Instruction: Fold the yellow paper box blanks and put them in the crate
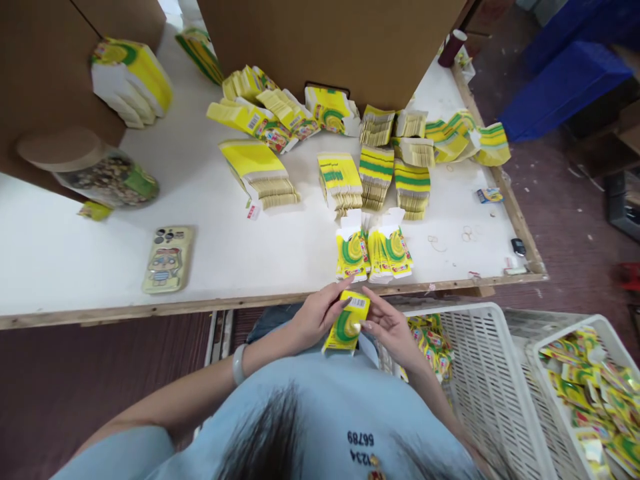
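A small yellow and green carton (345, 327) with a barcode is held between my two hands, just off the table's front edge. My left hand (316, 313) grips its left side, thumb across the front near the barcode. My right hand (393, 327) has its fingertips closed at the carton's right edge. A white flap hangs below that side. Directly ahead on the table lie two small stacks of flat cartons, a left stack (351, 253) and a right stack (390, 250), with white flaps pointing away from me.
More bundles of flat cartons (260, 167) cover the table's (260, 253) far side. Left are a phone (167, 260) and a lidded jar (105, 173). White crates, a near one (505, 353) and a farther one (600, 323), hold yellow packs at right. Brown cardboard (330, 40) stands behind.
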A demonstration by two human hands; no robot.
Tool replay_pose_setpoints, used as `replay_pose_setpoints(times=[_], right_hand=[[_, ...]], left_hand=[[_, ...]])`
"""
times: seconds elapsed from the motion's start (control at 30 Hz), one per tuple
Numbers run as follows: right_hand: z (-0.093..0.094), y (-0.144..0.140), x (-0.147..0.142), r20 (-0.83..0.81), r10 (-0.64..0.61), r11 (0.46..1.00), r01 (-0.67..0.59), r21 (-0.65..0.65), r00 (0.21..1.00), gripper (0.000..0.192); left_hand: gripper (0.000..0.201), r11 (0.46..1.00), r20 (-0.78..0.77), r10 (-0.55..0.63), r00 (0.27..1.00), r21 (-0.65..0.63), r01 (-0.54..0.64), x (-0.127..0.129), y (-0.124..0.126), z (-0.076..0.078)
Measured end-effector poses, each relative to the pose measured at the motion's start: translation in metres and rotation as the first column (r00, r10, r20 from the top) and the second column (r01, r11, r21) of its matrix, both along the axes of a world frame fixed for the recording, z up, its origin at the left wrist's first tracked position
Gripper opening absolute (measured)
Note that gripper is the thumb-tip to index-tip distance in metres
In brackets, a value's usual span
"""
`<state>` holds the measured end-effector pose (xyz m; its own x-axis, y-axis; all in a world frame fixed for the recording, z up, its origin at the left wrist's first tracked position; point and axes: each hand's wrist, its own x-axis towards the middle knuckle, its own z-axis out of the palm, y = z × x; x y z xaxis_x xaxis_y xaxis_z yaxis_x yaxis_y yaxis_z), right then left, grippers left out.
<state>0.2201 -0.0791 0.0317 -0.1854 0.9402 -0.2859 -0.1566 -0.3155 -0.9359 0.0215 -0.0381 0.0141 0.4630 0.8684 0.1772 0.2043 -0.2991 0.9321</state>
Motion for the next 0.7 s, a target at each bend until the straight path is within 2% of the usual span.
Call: replay_pose_setpoints(times=[0.07,0.13,0.17,0.23,0.27,0.33,0.37,0.4,0.43,0.47,0.5,0.6,0.7], right_hand=[[-0.009,-0.002,0.012,0.024,-0.116,0.993,0.116,-0.001,0.993,0.040],[-0.018,-0.008,0.042,0.156,-0.261,0.965,0.257,0.046,0.953,0.037],[-0.021,-0.012,0.063,0.257,-0.312,0.950,0.300,0.087,0.915,0.038],[-0.025,-0.022,0.111,0.504,-0.358,0.934,0.306,0.186,0.786,0.043],[-0.026,-0.027,0.135,0.654,-0.309,0.950,0.255,0.181,0.690,0.046],[-0.028,-0.035,0.170,0.881,-0.286,0.953,0.207,0.221,0.377,0.054],[-0.030,-0.036,0.178,0.927,-0.305,0.945,0.189,0.267,0.217,0.057],[-0.031,-0.035,0.180,0.932,-0.351,0.929,0.158,0.334,0.096,0.059],[-0.033,-0.031,0.175,0.912,-0.410,0.908,0.114,0.404,0.032,0.060],[-0.034,-0.024,0.163,0.880,-0.473,0.880,0.063,0.471,0.025,0.058],[-0.035,-0.013,0.147,0.847,-0.528,0.849,0.013,0.529,0.060,0.054],[-0.034,0.033,0.083,0.716,-0.660,0.719,-0.088,0.690,0.227,0.041],[-0.027,0.079,0.019,0.562,-0.737,0.545,-0.160,0.823,0.376,0.052]], left_hand=[[0.048,0.996,-0.017,-0.029,0.999,0.083,0.030,0.006,0.019,-0.003],[0.045,0.983,-0.090,-0.008,0.996,0.182,0.024,0.014,0.055,-0.005],[0.044,0.973,-0.143,0.051,0.988,0.229,-0.017,0.017,0.078,-0.006],[0.048,0.929,-0.253,0.267,0.930,0.324,-0.178,0.024,0.128,-0.006],[0.054,0.912,-0.312,0.330,0.891,0.349,-0.216,0.027,0.152,-0.006],[0.049,0.920,-0.443,0.325,0.835,0.352,-0.171,0.031,0.193,-0.005],[0.037,0.933,-0.494,0.279,0.824,0.344,-0.110,0.032,0.207,-0.005],[0.027,0.938,-0.521,0.237,0.820,0.343,-0.053,0.032,0.218,-0.005],[0.024,0.935,-0.531,0.204,0.822,0.354,-0.004,0.031,0.226,-0.005],[0.026,0.924,-0.528,0.187,0.828,0.380,0.033,0.028,0.231,-0.004],[0.028,0.909,-0.521,0.183,0.834,0.413,0.059,0.025,0.233,-0.003],[0.031,0.839,-0.482,0.235,0.844,0.539,0.075,0.010,0.229,0.004],[0.035,0.781,-0.370,0.270,0.889,0.624,0.023,-0.006,0.204,0.019]])
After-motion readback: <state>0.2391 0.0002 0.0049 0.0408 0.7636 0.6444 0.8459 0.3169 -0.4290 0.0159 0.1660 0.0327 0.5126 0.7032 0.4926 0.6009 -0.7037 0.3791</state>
